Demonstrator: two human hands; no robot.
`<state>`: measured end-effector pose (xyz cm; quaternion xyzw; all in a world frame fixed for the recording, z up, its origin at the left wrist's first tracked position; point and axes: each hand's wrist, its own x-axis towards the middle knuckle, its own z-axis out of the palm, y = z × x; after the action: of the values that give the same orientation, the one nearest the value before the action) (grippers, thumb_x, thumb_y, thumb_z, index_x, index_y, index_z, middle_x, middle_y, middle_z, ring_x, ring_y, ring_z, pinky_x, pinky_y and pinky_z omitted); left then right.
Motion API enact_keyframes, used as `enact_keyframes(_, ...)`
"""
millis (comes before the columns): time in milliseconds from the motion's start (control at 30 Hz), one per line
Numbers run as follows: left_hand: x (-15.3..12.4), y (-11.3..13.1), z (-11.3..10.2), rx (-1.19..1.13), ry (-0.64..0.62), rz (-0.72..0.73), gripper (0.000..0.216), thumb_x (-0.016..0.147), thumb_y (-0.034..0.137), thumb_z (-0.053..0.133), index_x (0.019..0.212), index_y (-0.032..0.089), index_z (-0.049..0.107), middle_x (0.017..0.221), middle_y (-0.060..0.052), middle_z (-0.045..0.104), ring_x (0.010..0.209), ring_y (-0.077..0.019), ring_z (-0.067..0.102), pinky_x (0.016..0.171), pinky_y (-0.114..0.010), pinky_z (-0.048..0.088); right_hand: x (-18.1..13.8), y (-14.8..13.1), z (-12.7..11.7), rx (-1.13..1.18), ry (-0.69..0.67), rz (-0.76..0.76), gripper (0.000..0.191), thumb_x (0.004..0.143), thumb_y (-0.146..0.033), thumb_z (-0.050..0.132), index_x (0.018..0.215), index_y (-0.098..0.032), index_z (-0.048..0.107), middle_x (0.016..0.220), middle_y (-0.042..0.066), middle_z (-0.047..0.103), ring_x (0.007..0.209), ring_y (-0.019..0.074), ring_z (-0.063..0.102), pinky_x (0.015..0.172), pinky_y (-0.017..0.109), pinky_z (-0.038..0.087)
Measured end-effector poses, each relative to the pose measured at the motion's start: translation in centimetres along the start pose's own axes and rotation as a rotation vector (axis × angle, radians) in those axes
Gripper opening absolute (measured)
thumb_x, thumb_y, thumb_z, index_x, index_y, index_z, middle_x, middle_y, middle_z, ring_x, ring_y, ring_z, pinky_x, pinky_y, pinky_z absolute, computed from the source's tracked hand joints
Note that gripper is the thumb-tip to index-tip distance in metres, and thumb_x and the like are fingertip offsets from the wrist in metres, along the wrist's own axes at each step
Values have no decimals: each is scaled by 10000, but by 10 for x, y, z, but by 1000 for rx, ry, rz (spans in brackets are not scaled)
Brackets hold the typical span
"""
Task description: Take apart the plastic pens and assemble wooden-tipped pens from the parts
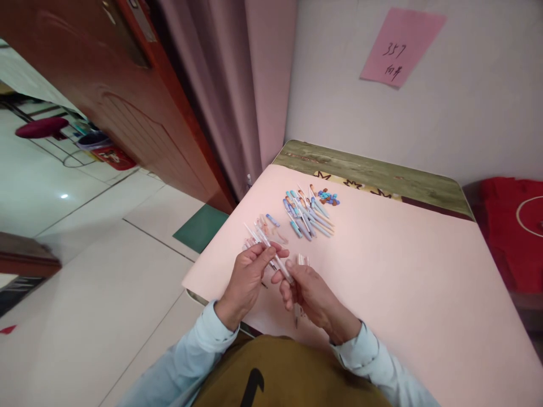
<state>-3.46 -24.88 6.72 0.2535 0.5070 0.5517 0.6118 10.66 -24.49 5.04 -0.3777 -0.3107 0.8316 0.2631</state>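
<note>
My left hand [248, 274] and my right hand [307, 291] are held together over the near left part of a pink table [403, 271]. Both pinch the same thin white pen refill [267, 247], which slants up to the left from my fingers. A few more thin white pieces [302, 259] stick up behind my right hand. Just beyond my hands lie loose pink and clear pen parts [265, 226]. Farther back sits a pile of blue and grey pen barrels [305, 215], with a small heap of blue caps [328, 197] beside it.
The table stands against a white wall with a pink paper note [401, 45]. A striped cloth [373, 172] shows at the table's far edge. A red cloth [513, 226] lies to the right. A brown door [127, 107] and pink curtain [237, 85] stand left.
</note>
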Motion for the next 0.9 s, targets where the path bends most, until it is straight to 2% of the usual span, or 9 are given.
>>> enact_keyframes(133, 1, 1, -1, 24, 48, 69, 260, 769, 346, 743, 885, 116, 708, 853, -96, 742, 781, -164, 653, 765, -276, 498, 1, 1, 1, 23, 102, -124, 485, 609, -503, 854, 802, -177, 552, 630, -48, 595, 536, 83, 564, 486, 175, 403)
enact_keyframes(300, 1, 4, 0, 25, 44, 56, 264, 763, 356, 747, 888, 128, 701, 864, -90, 747, 768, -167, 656, 745, -282, 496, 3, 3, 2, 105, 32, 10, 536, 795, -680, 599, 866, -149, 610, 576, -45, 549, 387, 41, 404, 378, 171, 270)
enact_keyframes(400, 3, 3, -2, 17, 82, 70, 271, 751, 350, 760, 886, 123, 699, 850, -90, 747, 774, -166, 656, 775, -288, 492, 4, 3, 2, 93, 96, -89, 441, 693, -533, 784, 782, -153, 579, 563, -59, 532, 435, 38, 434, 410, 153, 307)
enact_keyframes(500, 4, 1, -4, -9, 84, 68, 285, 754, 356, 758, 911, 126, 696, 859, -92, 747, 788, -173, 658, 787, -298, 491, 4, 2, 3, 93, 141, -159, 504, 568, -409, 894, 876, -195, 558, 719, -50, 609, 577, 71, 552, 474, 151, 396)
enact_keyframes(600, 5, -2, -5, 15, 51, 52, 287, 765, 355, 749, 924, 122, 701, 885, -104, 748, 797, -174, 653, 784, -297, 487, 4, 3, 3, 82, 97, -32, 525, 729, -640, 700, 953, -175, 601, 692, -20, 618, 485, 68, 516, 399, 159, 341)
enact_keyframes(667, 5, -3, -4, 34, 49, 50, 284, 767, 355, 747, 917, 117, 705, 889, -109, 747, 811, -175, 650, 798, -297, 484, 5, 4, 2, 65, 92, 23, 588, 789, -717, 566, 858, -136, 624, 558, -31, 550, 390, 49, 422, 356, 163, 271)
enact_keyframes(800, 5, -3, -3, 4, 83, 74, 273, 764, 356, 751, 905, 128, 702, 881, -97, 748, 833, -174, 656, 830, -298, 481, 4, 4, 3, 58, 148, -123, 469, 626, -503, 842, 789, -166, 560, 585, -61, 550, 465, 45, 465, 424, 145, 345)
enact_keyframes(867, 6, -1, -3, -9, 87, 80, 274, 760, 356, 753, 913, 134, 700, 881, -92, 749, 833, -175, 661, 818, -296, 488, 3, 3, 3, 75, 155, -150, 517, 569, -440, 890, 875, -193, 555, 703, -53, 609, 552, 64, 538, 465, 148, 394)
enact_keyframes(900, 6, -1, -3, -5, 78, 75, 276, 759, 357, 753, 915, 135, 701, 884, -93, 749, 822, -175, 663, 801, -294, 493, 3, 3, 3, 81, 143, -127, 520, 604, -486, 861, 922, -200, 565, 741, -42, 626, 562, 71, 553, 459, 153, 395)
